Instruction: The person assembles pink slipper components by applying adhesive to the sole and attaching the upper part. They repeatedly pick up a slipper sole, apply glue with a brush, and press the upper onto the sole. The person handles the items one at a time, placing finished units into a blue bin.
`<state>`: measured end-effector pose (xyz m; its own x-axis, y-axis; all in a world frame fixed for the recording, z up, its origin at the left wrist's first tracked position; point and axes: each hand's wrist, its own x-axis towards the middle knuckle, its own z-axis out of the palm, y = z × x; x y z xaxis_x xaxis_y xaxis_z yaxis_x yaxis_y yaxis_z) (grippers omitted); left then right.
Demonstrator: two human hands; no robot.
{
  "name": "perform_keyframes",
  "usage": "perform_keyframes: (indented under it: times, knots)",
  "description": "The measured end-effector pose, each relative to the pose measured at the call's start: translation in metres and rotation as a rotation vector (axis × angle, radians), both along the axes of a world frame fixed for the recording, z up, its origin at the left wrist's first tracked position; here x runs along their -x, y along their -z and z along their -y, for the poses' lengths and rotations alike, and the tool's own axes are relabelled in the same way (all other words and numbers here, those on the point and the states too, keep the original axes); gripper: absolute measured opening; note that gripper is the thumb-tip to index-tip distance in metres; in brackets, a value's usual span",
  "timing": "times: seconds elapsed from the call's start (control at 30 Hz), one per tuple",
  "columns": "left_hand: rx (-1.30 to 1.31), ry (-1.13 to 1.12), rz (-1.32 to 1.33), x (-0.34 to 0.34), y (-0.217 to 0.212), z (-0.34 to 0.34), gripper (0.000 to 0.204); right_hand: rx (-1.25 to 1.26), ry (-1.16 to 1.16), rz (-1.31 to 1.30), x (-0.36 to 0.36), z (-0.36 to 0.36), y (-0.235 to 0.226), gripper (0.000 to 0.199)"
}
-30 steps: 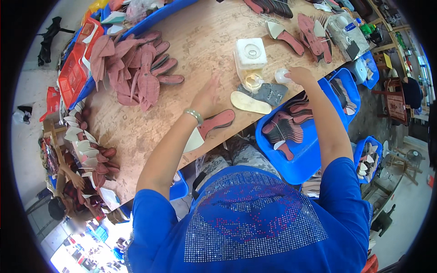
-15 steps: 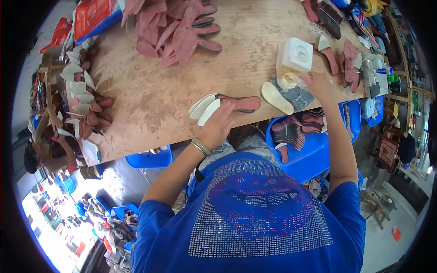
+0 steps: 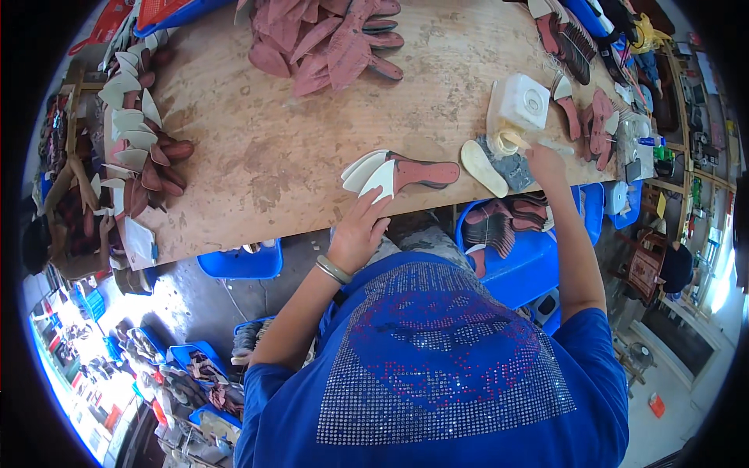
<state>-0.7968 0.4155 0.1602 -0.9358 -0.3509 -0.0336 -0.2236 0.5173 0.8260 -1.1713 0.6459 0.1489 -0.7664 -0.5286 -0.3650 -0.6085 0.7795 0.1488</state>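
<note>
I've got the left hand [image 3: 359, 234] loosely open, touching flat pink sole-shaped pieces with pointed white tips [image 3: 427, 173], near edge of the wooden tabletop [image 3: 257, 140]. Right hand [image 3: 548, 166] is by the boxy white plastic jug [image 3: 519, 101], can't tell its grip. Looks mid-batch: white-tipped row [image 3: 140, 140] left, untipped-looking pink pile [image 3: 312, 47] beyond.

Insoles [image 3: 425, 173] left of container [image 3: 519, 105]

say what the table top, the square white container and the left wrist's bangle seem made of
Table top: likely plywood, mostly matte, tan with brown stains.
White container: probably smooth, translucent plastic; its lower part looks yellowish.
Bangle: smooth, pale, slightly glossy; stone, glass or plastic, can't tell.
</note>
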Motion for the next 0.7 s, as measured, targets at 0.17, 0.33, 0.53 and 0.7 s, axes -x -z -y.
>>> perform_keyframes:
  times: [0.17, 0.33, 0.53, 0.7]
  knots:
    - [0.017, 0.051, -0.022, -0.002, -0.001, 0.000, 0.043, 0.123, 0.049, 0.048, -0.016, -0.012, -0.008, 0.027]
    - [0.016, 0.103, -0.004, 0.005, -0.007, -0.005, 0.042, 0.264, 0.071, 0.032, -0.033, -0.030, -0.007, 0.027]
    - [0.011, 0.124, 0.013, 0.005, -0.006, -0.009, 0.043, 0.276, 0.086, 0.011, -0.052, -0.036, -0.020, 0.027]
    - [0.030, 0.153, 0.018, 0.010, -0.012, -0.011, 0.041, 0.332, 0.145, 0.029, -0.062, -0.043, -0.024, 0.029]
